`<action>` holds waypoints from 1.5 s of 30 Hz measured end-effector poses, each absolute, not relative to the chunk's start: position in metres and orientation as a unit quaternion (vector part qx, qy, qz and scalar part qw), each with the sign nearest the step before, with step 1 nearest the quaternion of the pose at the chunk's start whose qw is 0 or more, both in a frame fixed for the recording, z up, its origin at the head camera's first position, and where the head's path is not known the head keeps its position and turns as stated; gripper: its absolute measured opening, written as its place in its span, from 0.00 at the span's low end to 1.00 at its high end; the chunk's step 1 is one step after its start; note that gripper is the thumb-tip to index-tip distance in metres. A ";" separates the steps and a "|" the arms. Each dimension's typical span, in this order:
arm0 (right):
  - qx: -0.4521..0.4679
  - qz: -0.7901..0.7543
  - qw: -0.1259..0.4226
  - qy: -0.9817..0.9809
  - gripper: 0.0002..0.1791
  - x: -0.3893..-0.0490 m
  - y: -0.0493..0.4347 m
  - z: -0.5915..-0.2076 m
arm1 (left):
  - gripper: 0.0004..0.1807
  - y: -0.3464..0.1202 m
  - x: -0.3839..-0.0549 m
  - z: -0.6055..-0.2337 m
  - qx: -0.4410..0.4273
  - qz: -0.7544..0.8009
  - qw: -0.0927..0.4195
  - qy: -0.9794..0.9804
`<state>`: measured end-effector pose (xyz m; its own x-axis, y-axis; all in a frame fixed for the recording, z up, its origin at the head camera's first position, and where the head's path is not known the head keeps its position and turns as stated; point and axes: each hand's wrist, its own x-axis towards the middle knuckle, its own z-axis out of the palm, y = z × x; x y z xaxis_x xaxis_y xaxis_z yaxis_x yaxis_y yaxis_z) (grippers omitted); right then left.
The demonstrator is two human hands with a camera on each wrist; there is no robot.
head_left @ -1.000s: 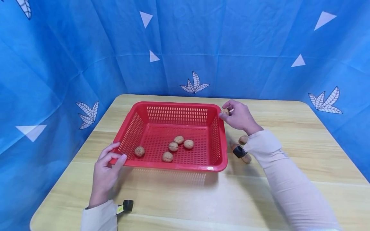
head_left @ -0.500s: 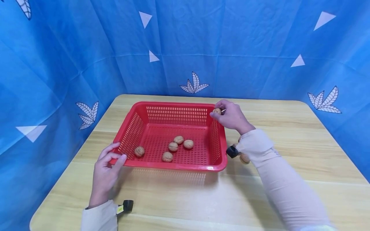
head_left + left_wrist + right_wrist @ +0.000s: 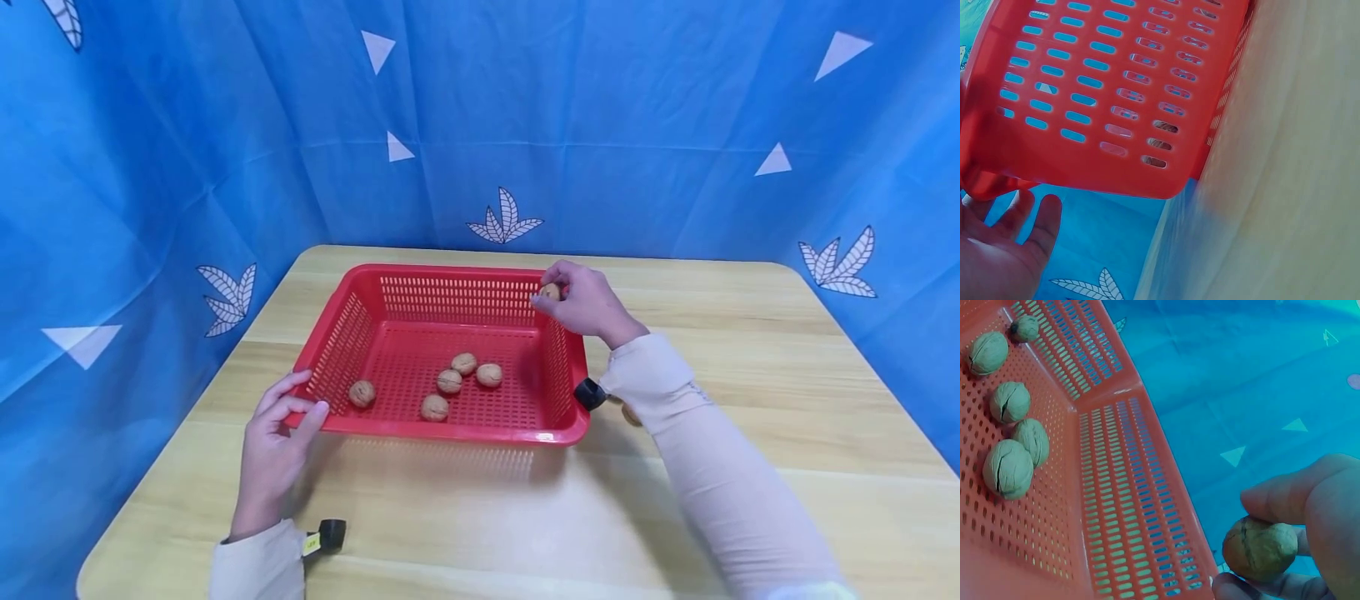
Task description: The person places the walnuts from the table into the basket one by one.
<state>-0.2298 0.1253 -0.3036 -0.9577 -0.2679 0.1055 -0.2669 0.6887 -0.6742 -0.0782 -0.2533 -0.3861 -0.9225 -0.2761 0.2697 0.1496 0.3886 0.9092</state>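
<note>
My right hand [image 3: 588, 305] pinches a walnut [image 3: 551, 292] between thumb and fingers, above the far right corner of a red plastic basket [image 3: 442, 431]. The right wrist view shows this walnut [image 3: 1259, 549] close up, level with the basket's rim. Several walnuts [image 3: 450, 382] lie on the slotted basket floor, one of them [image 3: 362, 393] apart at the left. At the near left corner my left hand [image 3: 272, 450] grips the rim, its thumb on top. From the left wrist view, fingers [image 3: 1044, 228] show beneath the rim.
Beside the basket's right wall, more walnuts [image 3: 630, 415] lie on the wooden table [image 3: 465, 533], mostly hidden by my right sleeve and wrist camera [image 3: 590, 394]. A blue patterned curtain [image 3: 645, 192] hangs behind the table and along its sides.
My right hand has carried the walnut leftward, from just outside the right rim to above the basket's far right corner. The left hand, basket and walnuts inside stay put.
</note>
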 end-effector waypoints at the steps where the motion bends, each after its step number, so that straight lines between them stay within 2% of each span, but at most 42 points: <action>1: -0.148 -0.366 0.004 0.919 0.19 -0.230 0.124 -0.303 | 0.11 -0.253 -0.079 -0.386 0.038 -0.553 0.194 -0.809; 11: -0.166 -0.365 0.040 0.915 0.17 -0.232 0.109 -0.306 | 0.10 -0.251 -0.081 -0.387 0.037 -0.552 0.202 -0.808; 18: -0.178 -0.376 0.027 0.909 0.15 -0.235 0.097 -0.315 | 0.09 -0.253 -0.081 -0.388 0.031 -0.557 0.211 -0.803; 31: -0.167 -0.380 0.041 0.909 0.14 -0.234 0.091 -0.320 | 0.10 -0.252 -0.080 -0.387 0.037 -0.539 0.203 -0.817; 40: -0.158 -0.381 0.058 0.909 0.16 -0.231 0.093 -0.316 | 0.10 -0.252 -0.081 -0.387 0.033 -0.545 0.207 -0.812; 45: -0.165 -0.376 0.041 0.911 0.18 -0.231 0.096 -0.314 | 0.09 -0.253 -0.081 -0.388 0.030 -0.549 0.207 -0.809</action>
<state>-0.2313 0.0959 -0.3135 -0.9423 -0.3310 0.0493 -0.2695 0.6632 -0.6982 -0.0811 -0.2527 -0.3880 -0.9128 -0.2752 0.3018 0.1786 0.3957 0.9009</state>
